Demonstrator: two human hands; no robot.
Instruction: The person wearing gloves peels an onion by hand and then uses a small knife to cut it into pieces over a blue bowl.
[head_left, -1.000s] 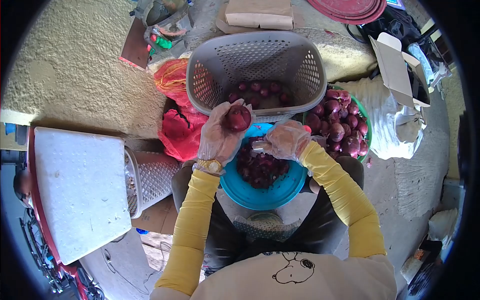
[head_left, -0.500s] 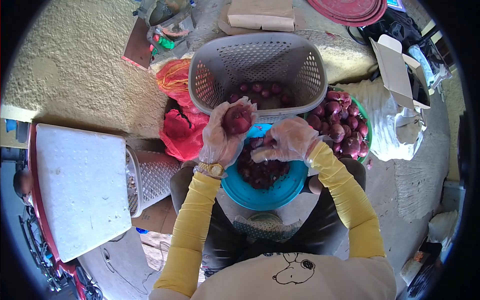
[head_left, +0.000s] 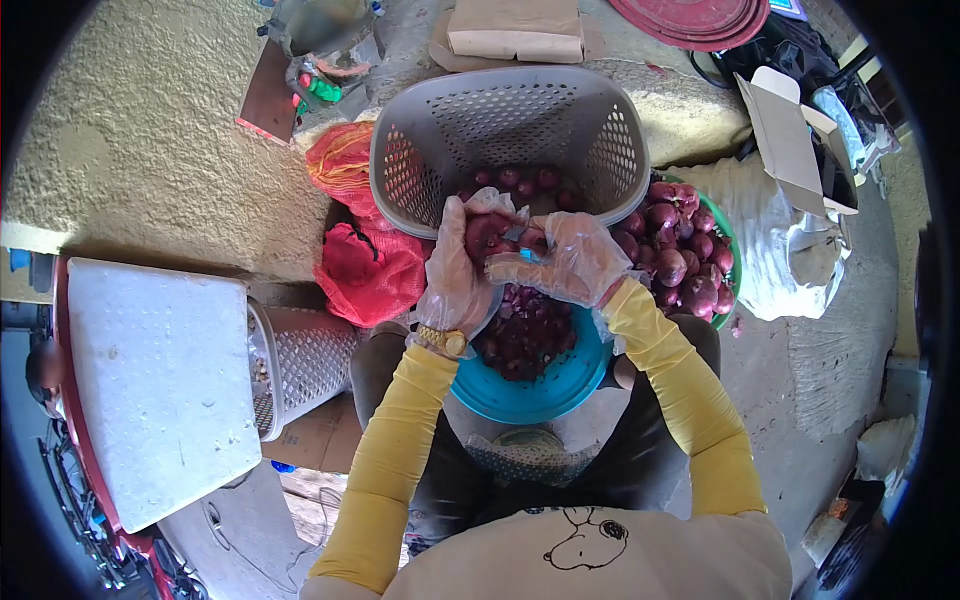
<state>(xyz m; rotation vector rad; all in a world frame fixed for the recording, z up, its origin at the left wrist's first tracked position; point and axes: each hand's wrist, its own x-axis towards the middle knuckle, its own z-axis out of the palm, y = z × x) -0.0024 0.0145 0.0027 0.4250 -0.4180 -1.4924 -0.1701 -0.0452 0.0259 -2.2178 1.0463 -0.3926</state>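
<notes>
My left hand (head_left: 458,275), in a clear plastic glove with a gold watch at the wrist, holds a red onion (head_left: 487,235) above a blue bowl (head_left: 525,385) of purple onion peels. My right hand (head_left: 570,262), also gloved, is closed on a small knife whose blade (head_left: 521,237) touches the onion. Both hands meet just in front of a grey plastic basket (head_left: 420,150) with several peeled red onions in its bottom.
A green bowl (head_left: 737,250) heaped with unpeeled red onions stands to the right. Red mesh sacks (head_left: 365,265) lie left of the basket. A white foam box (head_left: 160,385) and a tipped white basket (head_left: 300,360) are on the left. An open cardboard box (head_left: 795,140) sits far right.
My right hand has risen from over the blue bowl and moved left onto the onion. The left hand with the onion has shifted slightly right toward it.
</notes>
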